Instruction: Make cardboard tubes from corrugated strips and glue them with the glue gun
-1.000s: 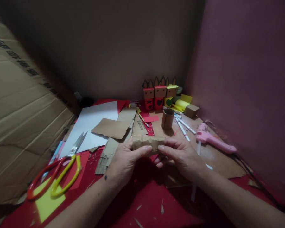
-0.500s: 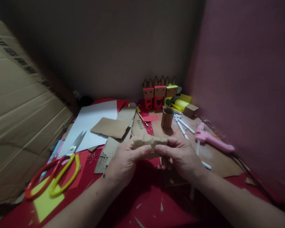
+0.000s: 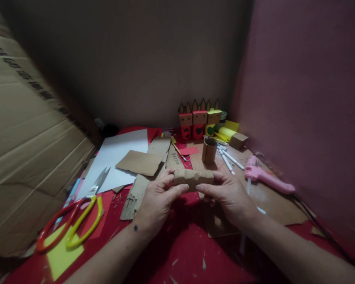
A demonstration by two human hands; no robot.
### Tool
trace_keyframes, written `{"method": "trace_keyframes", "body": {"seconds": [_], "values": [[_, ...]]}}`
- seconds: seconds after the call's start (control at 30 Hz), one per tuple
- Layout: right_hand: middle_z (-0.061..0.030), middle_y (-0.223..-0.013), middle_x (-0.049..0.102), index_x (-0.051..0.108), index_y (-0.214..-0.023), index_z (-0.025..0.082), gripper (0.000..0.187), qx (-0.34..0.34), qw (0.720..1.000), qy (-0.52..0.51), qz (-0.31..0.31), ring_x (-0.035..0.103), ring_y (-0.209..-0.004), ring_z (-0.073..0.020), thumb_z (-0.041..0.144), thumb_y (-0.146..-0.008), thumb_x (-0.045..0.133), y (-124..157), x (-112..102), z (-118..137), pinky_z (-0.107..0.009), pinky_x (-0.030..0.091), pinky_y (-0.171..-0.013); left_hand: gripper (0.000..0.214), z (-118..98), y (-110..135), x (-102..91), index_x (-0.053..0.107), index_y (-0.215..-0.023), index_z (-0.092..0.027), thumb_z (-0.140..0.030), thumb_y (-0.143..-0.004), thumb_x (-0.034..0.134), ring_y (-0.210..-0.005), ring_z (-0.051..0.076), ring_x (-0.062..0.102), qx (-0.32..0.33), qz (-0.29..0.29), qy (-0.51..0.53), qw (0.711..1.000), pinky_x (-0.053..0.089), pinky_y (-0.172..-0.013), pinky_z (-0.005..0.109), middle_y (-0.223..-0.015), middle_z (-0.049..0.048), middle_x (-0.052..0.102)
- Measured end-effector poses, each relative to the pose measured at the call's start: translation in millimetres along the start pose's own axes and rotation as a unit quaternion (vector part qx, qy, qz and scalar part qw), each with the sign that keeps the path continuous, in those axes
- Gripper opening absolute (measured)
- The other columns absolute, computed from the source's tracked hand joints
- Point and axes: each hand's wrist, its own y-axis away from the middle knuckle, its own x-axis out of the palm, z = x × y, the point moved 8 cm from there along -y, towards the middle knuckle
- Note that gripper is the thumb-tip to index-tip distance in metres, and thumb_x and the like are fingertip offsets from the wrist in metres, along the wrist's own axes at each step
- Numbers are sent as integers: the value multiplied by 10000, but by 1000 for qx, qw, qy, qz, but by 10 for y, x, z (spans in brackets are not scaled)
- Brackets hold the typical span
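Observation:
A curled piece of brown cardboard [image 3: 193, 177] is held crosswise between my two hands, above the red tabletop [image 3: 177, 240]. My left hand [image 3: 161, 195] grips its left end, thumb on the near side and fingers behind. At the other end my right hand [image 3: 229, 197] pinches it the same way. Creases show along its upper surface; its far side is hidden. Just beyond it a cardboard tube [image 3: 209, 150] stands upright on a flat cardboard sheet [image 3: 272, 207].
Scissors [image 3: 85, 205] with red and yellow handles lie at left, near white paper [image 3: 126, 144] and cardboard pieces [image 3: 140, 162]. A pink glue gun [image 3: 266, 175] with a cord lies right, beside markers [image 3: 226, 161]. Decorated figures [image 3: 199, 124] stand at the back. A large cardboard panel [image 3: 26, 138] leans left.
The cardboard piece has been turned in my fingers, showing a smoother, more rounded upper side. Both hands keep hold of it. The whole view has shifted slightly.

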Motion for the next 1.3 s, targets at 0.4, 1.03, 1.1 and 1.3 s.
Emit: {"method": "trace_keyframes", "body": {"seconds": [0.4, 1.03, 1.1, 1.3], "values": [[-2, -674, 671, 726, -825, 197, 182, -21, 997, -29, 68, 572, -557, -84, 183, -643, 717, 52, 121, 63, -188, 455, -515, 138, 17, 31, 90, 695, -881, -174, -206, -775, 613, -1005, 216, 513, 2, 37, 1, 999, 399, -901, 319, -1003, 60, 562], [23, -756, 691, 705, -941, 315, 283, -141, 987, 58, 56, 584, -608, -95, 134, -757, 590, 50, 92, 122, -219, 493, -562, 132, 226, 14, -22, 684, -789, -163, -264, -715, 645, -370, 59, 425, -132, -30, 14, 991, 320, -361, 157, -452, -50, 513], [27, -696, 679, 710, -933, 300, 254, -138, 987, 62, 61, 582, -590, -94, 150, -757, 605, 56, 111, 120, -215, 491, -553, 159, 313, 44, 48, 659, -783, -145, -292, -732, 630, -340, 70, 457, -173, -2, 71, 982, 313, -316, 154, -478, -12, 585], [2, -677, 674, 708, -886, 211, 175, -61, 996, 2, 60, 592, -530, -89, 240, -721, 661, 39, 129, 94, -186, 473, -467, 155, 268, 19, 62, 643, -814, -92, -229, -745, 623, -511, 150, 611, -127, -7, 161, 979, 484, -410, 229, -651, 79, 672]]}}
